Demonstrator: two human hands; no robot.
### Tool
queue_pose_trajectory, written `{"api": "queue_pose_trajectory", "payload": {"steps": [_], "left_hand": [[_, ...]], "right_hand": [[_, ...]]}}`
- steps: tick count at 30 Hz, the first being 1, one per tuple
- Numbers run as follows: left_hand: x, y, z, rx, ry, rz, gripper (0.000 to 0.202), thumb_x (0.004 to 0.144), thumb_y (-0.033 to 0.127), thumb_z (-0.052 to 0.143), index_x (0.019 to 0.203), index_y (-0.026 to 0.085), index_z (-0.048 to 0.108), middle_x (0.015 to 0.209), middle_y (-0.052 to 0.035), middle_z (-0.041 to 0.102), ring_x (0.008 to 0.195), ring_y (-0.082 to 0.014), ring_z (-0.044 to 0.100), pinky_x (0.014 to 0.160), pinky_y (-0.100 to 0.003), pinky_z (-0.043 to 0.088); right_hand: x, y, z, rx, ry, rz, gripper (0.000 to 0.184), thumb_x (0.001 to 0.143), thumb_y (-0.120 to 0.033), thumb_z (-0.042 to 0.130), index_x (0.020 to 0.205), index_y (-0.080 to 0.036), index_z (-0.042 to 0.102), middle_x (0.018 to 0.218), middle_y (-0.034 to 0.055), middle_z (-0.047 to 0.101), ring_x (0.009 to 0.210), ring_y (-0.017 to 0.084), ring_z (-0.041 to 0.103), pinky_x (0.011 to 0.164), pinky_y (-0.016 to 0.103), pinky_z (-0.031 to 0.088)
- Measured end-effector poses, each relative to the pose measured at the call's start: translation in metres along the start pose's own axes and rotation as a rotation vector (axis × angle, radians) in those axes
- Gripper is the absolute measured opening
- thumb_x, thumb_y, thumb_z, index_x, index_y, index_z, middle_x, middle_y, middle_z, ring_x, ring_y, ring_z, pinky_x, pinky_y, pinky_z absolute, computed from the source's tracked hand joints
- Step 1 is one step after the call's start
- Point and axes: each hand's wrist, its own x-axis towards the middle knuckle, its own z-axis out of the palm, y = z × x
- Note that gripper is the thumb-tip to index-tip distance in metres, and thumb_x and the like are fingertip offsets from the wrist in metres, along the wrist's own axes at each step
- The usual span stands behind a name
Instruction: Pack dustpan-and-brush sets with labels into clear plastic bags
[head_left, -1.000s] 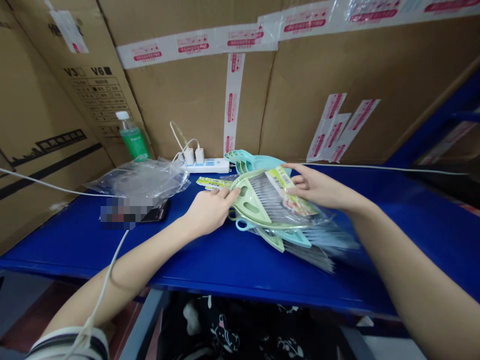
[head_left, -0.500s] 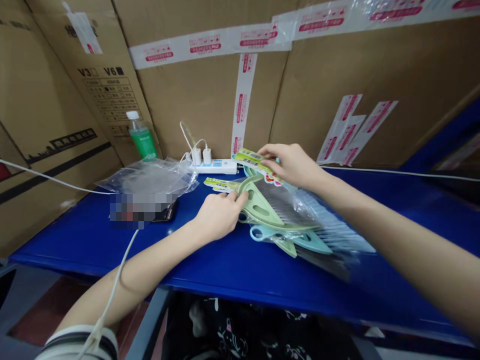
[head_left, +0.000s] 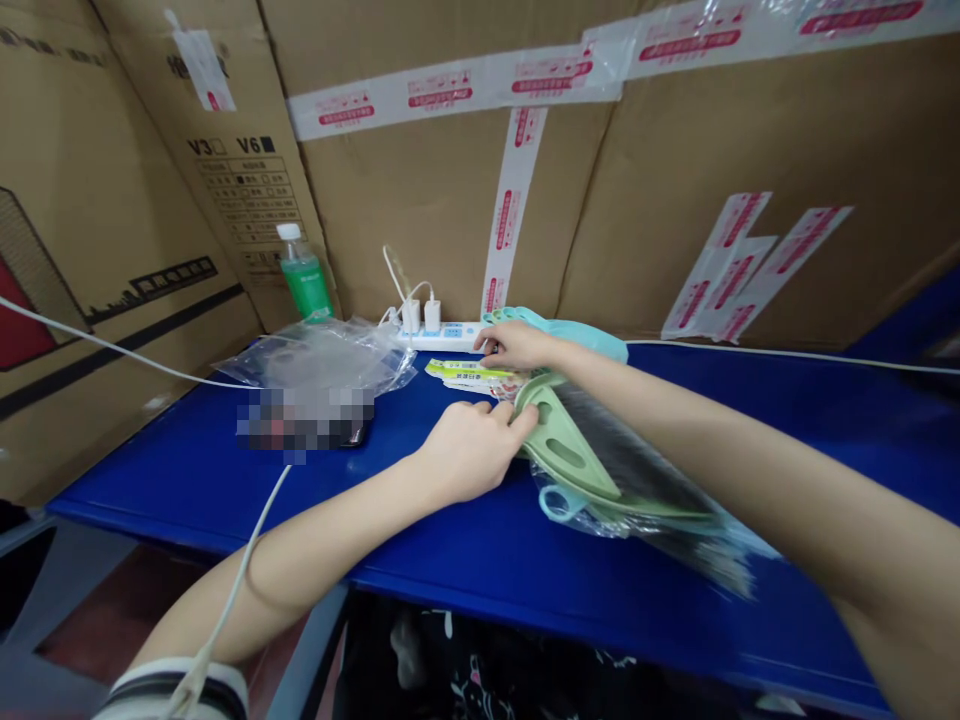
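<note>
My left hand point(head_left: 480, 445) is closed on the near end of a pale green hand brush point(head_left: 577, 450). A fingertip lies by one of the oval holes in its body. Dark bristles point(head_left: 630, 440) fan out to the right, and clear plastic wrap point(head_left: 622, 525) is bunched along the lower edge. Below sticks out a light blue ring handle point(head_left: 562, 503). Farther back, my right hand point(head_left: 517, 345) has its fingers curled beside a yellow-green header card point(head_left: 469, 372); what they grip is hidden. Behind that hand lies a light blue dustpan-like piece point(head_left: 585, 333), partly covered by my forearm.
A white power strip point(head_left: 450, 337) with plugged-in chargers runs along the cardboard wall point(head_left: 420, 200). To the left stand a green-liquid bottle point(head_left: 306, 280) and a crumpled clear bag point(head_left: 322, 360). A white cable point(head_left: 255, 530) hangs over my left forearm on the blue table point(head_left: 405, 540).
My right hand has lowered toward the tabletop and no longer shows the raised header card. The light blue piece now shows behind it. My left hand keeps its hold on the green brush.
</note>
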Motion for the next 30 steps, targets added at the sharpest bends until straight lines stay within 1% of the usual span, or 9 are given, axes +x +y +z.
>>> {"api": "queue_pose_trajectory", "payload": {"steps": [4, 7, 11, 14, 16, 19, 23, 27, 30], "left_hand": [[0.000, -0.005, -0.001, 0.012, 0.022, 0.013, 0.050, 0.083, 0.012, 0.043, 0.133, 0.012, 0.042, 0.104, -0.0132, 0.065, 0.087, -0.0237, 0.065, 0.066, -0.032, 0.050], [0.001, -0.011, -0.004, 0.024, 0.015, -0.006, 0.052, 0.082, 0.010, 0.043, 0.134, 0.013, 0.042, 0.105, -0.0121, 0.065, 0.089, -0.0229, 0.064, 0.068, -0.032, 0.050], [0.003, -0.023, -0.008, 0.022, 0.026, -0.054, 0.050, 0.083, 0.009, 0.039, 0.133, 0.015, 0.044, 0.104, -0.0108, 0.066, 0.090, -0.0214, 0.064, 0.071, -0.031, 0.051], [0.004, -0.031, -0.008, 0.015, 0.057, -0.071, 0.052, 0.082, 0.008, 0.038, 0.133, 0.015, 0.045, 0.107, -0.0107, 0.065, 0.091, -0.0216, 0.063, 0.076, -0.034, 0.051], [0.006, -0.036, -0.006, 0.024, 0.081, -0.061, 0.052, 0.082, 0.006, 0.038, 0.132, 0.014, 0.046, 0.103, -0.0108, 0.066, 0.088, -0.0216, 0.063, 0.078, -0.036, 0.050], [0.007, -0.041, -0.003, 0.021, 0.119, -0.038, 0.050, 0.081, 0.006, 0.039, 0.130, 0.012, 0.048, 0.096, -0.0106, 0.067, 0.085, -0.0211, 0.063, 0.077, -0.036, 0.049], [0.008, -0.046, 0.001, -0.002, 0.172, 0.007, 0.049, 0.081, 0.007, 0.038, 0.128, 0.012, 0.050, 0.091, -0.0091, 0.066, 0.083, -0.0207, 0.061, 0.075, -0.035, 0.048], [0.007, -0.047, 0.004, 0.022, 0.250, 0.033, 0.046, 0.083, 0.007, 0.038, 0.126, 0.013, 0.051, 0.093, -0.0093, 0.065, 0.088, -0.0217, 0.059, 0.077, -0.036, 0.048], [0.007, -0.040, 0.004, 0.116, 0.380, -0.001, 0.042, 0.085, 0.010, 0.043, 0.127, 0.013, 0.050, 0.109, -0.0137, 0.061, 0.100, -0.0254, 0.055, 0.082, -0.039, 0.047]], "right_hand": [[-0.025, -0.004, -0.028, -0.004, 0.099, -0.002, 0.021, 0.077, -0.029, 0.058, 0.093, -0.021, 0.069, 0.089, 0.0059, 0.071, 0.078, 0.022, 0.064, 0.072, 0.033, 0.046], [-0.063, 0.004, -0.044, -0.024, 0.232, 0.127, 0.018, 0.081, -0.031, 0.053, 0.088, -0.022, 0.066, 0.072, 0.0044, 0.067, 0.070, 0.022, 0.062, 0.069, 0.035, 0.046], [-0.117, 0.026, -0.042, 0.132, 0.185, 0.424, 0.016, 0.081, -0.032, 0.053, 0.091, -0.023, 0.062, 0.044, -0.0023, 0.053, 0.045, 0.018, 0.053, 0.054, 0.034, 0.044], [-0.142, 0.036, -0.029, 0.476, 0.156, 0.447, 0.032, 0.082, -0.038, 0.053, 0.109, -0.021, 0.057, 0.058, -0.0006, 0.060, 0.040, 0.015, 0.051, 0.043, 0.030, 0.043], [-0.148, 0.035, -0.021, 0.661, 0.176, 0.434, 0.047, 0.081, -0.040, 0.054, 0.123, -0.019, 0.050, 0.065, 0.0006, 0.062, 0.042, 0.013, 0.052, 0.040, 0.028, 0.043], [-0.148, 0.027, -0.013, 0.804, 0.200, 0.466, 0.067, 0.079, -0.039, 0.059, 0.138, -0.015, 0.037, 0.056, -0.0030, 0.056, 0.045, 0.014, 0.053, 0.042, 0.026, 0.046], [-0.145, 0.022, -0.006, 0.897, 0.214, 0.454, 0.075, 0.076, -0.040, 0.065, 0.140, -0.014, 0.036, 0.053, -0.0052, 0.053, 0.046, 0.014, 0.052, 0.045, 0.026, 0.048], [-0.146, 0.023, -0.005, 0.977, 0.205, 0.405, 0.073, 0.073, -0.038, 0.069, 0.138, -0.022, 0.039, 0.079, 0.0019, 0.066, 0.061, 0.016, 0.060, 0.053, 0.028, 0.053], [-0.149, 0.025, -0.009, 1.000, 0.244, 0.420, 0.071, 0.074, -0.037, 0.067, 0.138, -0.024, 0.039, 0.097, 0.0063, 0.068, 0.078, 0.018, 0.065, 0.061, 0.027, 0.055]]}}
